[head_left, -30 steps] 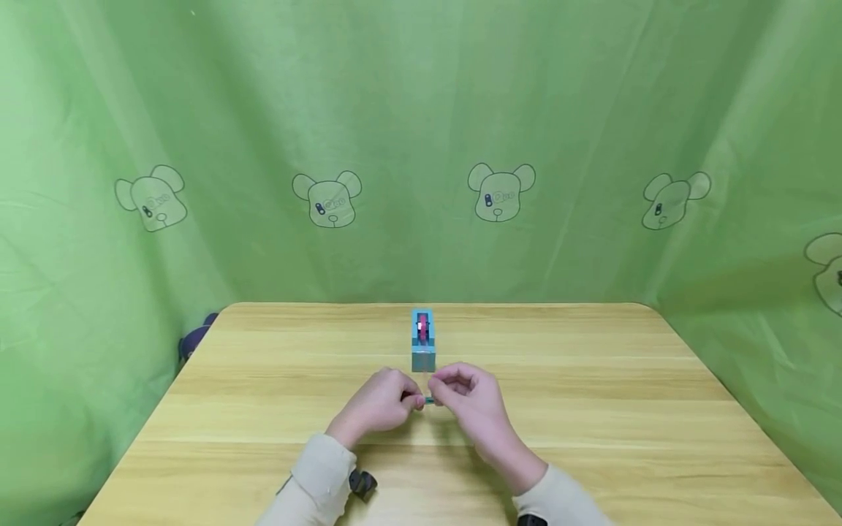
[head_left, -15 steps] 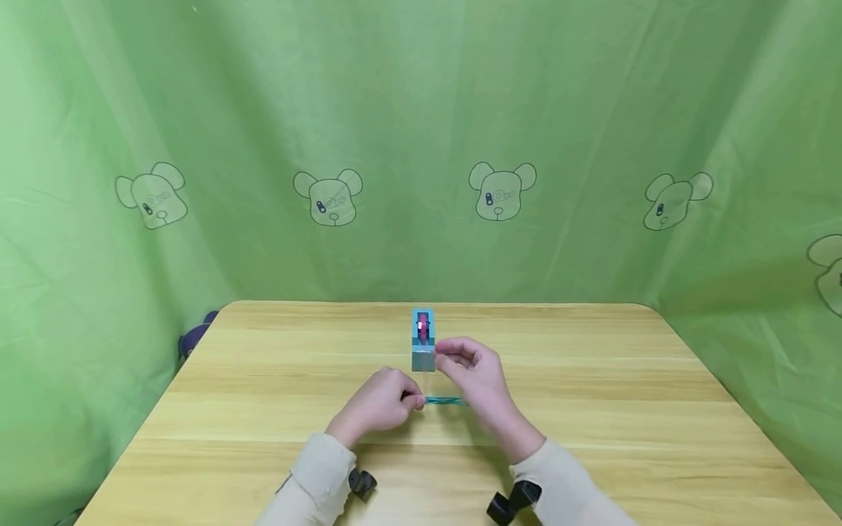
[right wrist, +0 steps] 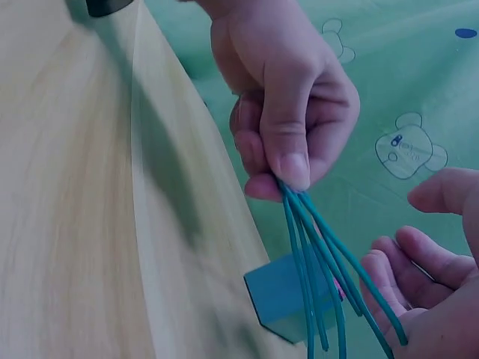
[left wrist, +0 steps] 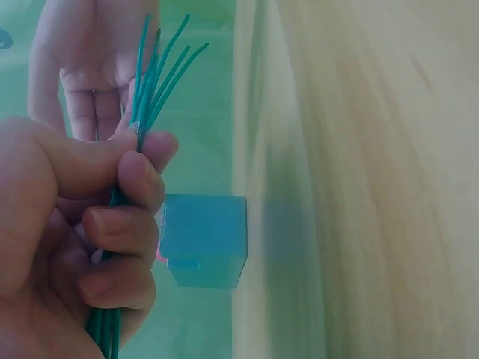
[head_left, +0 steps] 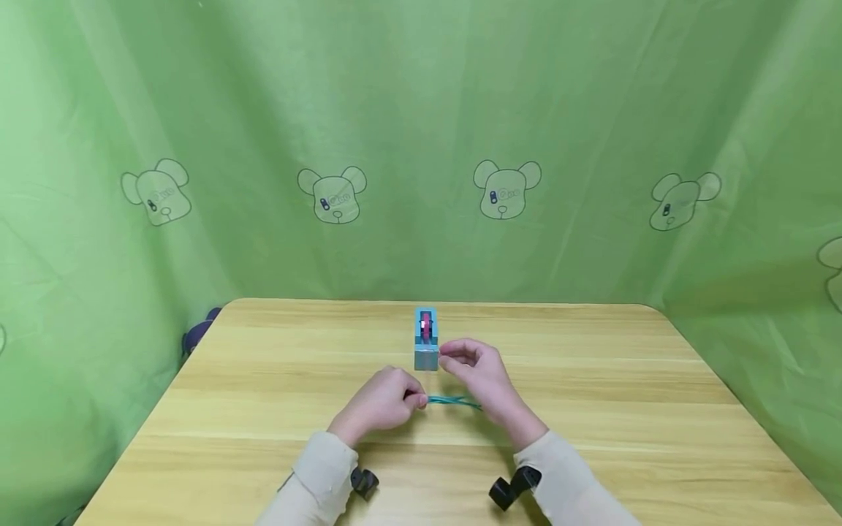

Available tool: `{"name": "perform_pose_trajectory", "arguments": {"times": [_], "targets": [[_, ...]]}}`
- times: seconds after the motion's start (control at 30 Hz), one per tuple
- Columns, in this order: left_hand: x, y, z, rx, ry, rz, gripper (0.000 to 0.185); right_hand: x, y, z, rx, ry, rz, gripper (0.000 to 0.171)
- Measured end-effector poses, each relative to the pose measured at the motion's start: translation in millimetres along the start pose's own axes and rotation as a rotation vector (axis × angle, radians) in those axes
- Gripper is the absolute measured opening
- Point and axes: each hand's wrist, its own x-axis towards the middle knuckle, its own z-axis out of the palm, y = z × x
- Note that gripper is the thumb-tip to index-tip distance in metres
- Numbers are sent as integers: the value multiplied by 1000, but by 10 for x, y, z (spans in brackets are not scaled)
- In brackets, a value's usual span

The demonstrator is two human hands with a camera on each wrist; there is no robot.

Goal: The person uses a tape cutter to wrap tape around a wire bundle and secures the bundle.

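Note:
My left hand (head_left: 381,402) pinches a bundle of thin green wires (head_left: 447,399) between thumb and fingers, other fingers curled round its length. In the left wrist view the free ends of the wires (left wrist: 150,97) fan out past the thumb. Beyond them stands a blue tape dispenser (head_left: 426,358) with a pink roll; a faint clear strip runs from its front toward the left fingertips. My right hand (head_left: 487,376) is beside the dispenser, thumb and fingers loosely bent and apart, as the right wrist view shows. Between them nothing shows; the wire ends pass close by its palm.
Both hands work over a light wooden table (head_left: 263,351). A green curtain (head_left: 421,95) with bear-head drawings surrounds its back and sides. A dark purple object (head_left: 197,334) shows beyond the left edge. Black wrist cameras sit on both sleeves.
My right hand has moved away from the left fingertips, back and to the right, toward the dispenser's side. More of the green wires now shows, its ends spreading. The left hand stays nearly still.

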Motion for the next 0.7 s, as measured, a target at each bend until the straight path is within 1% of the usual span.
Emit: {"name": "perform_pose_trajectory", "arguments": {"times": [0.27, 0.37, 0.5, 0.7], "targets": [[21, 6, -2, 16, -2, 23, 17, -2, 81, -30, -120, -92, 31, 23], [27, -3, 0, 18, 2, 27, 17, -20, 79, -43, -160, -147, 34, 23], [28, -10, -1, 11, 5, 27, 19, -51, 81, -62, -165, -229, 44, 25], [25, -12, -15, 9, 9, 25, 19, -65, 96, -71, -199, -306, 65, 21]]}}
